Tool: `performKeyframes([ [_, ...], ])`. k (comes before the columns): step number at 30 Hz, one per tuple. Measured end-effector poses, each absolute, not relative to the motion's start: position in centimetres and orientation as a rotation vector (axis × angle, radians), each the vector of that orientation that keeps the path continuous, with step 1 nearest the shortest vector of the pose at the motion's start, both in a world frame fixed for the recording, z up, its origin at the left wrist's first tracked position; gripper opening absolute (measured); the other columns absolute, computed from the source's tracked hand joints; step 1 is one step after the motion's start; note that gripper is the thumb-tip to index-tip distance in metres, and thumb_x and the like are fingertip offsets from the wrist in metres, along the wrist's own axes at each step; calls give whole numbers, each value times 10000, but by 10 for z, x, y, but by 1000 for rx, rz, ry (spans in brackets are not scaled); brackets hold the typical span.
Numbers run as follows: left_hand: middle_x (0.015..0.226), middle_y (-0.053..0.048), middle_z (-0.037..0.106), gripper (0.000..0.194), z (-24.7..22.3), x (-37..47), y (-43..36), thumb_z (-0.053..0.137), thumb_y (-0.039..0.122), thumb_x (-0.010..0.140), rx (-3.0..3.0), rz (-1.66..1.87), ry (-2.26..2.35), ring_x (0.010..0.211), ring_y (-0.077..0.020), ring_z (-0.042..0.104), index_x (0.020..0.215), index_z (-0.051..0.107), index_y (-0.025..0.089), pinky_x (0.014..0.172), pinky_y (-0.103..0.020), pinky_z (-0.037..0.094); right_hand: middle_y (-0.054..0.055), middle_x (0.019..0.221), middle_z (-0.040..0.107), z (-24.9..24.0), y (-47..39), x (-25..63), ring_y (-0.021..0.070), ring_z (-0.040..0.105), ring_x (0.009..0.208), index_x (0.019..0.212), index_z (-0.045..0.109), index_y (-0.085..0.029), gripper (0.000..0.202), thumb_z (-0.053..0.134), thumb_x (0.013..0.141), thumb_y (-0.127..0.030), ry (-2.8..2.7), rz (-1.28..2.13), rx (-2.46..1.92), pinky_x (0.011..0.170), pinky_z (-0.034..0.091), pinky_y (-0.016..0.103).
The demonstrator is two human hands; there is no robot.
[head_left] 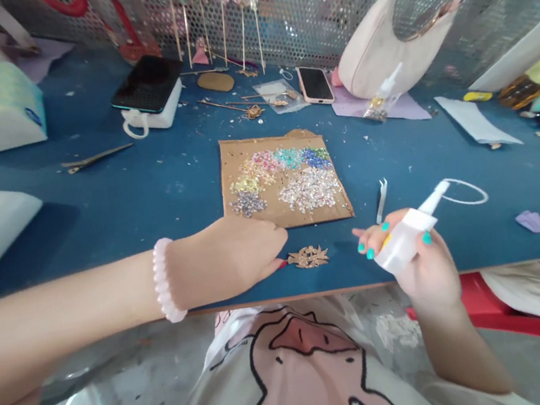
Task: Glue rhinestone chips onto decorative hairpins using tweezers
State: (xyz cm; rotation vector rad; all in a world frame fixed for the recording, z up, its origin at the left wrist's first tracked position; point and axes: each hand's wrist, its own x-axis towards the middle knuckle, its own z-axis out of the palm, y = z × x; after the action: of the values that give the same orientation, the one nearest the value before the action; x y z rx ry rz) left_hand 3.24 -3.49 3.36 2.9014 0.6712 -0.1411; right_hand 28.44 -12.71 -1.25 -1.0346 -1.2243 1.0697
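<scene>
Holding the gold ornament (pixel 308 257) flat with left hand (pixel 228 259) fingertips works best, while the right hand (pixel 422 261) grips the glue bottle (pixel 408 236).

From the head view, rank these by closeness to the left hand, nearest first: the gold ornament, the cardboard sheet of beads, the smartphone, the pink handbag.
Measured from the left hand:
1. Gold ornament, on the table edge just off the fingertips.
2. Cardboard sheet of beads, right behind the hand.
3. Smartphone, farther back, centre.
4. Pink handbag, back right against the mesh.
</scene>
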Motion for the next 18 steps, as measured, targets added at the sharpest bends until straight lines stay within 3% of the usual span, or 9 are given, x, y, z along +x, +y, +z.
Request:
performKeyframes([
  [3, 721, -7, 623, 137, 34, 37, -36, 493, 221, 891, 2859, -262, 626, 550, -157, 563, 788, 577, 190, 475, -283, 371, 9, 664, 634, -14, -126, 285, 180, 624, 680, 951, 541, -213, 250, 479, 858, -437, -1214, 1147, -1046, 887, 472, 479],
  [9, 777, -6, 611, 136, 33, 43, -37, 462, 95, 881, 2874, -214, 533, 612, -168, 569, 834, 551, 185, 522, -289, 381, 16, 700, 656, -9, -128, 289, 197, 629, 740, 948, 550, -221, 251, 511, 843, -446, -1194, 885, -1011, 905, 455, 492],
  [18, 747, 3, 569, 116, 18, 44, -37, 438, 176, 924, 2930, -15, 447, 564, -156, 543, 842, 520, 173, 465, -287, 312, 9, 701, 660, -10, -119, 285, 199, 635, 756, 939, 540, -224, 246, 493, 848, -447, -1180, 875, -1088, 998, 377, 498],
])
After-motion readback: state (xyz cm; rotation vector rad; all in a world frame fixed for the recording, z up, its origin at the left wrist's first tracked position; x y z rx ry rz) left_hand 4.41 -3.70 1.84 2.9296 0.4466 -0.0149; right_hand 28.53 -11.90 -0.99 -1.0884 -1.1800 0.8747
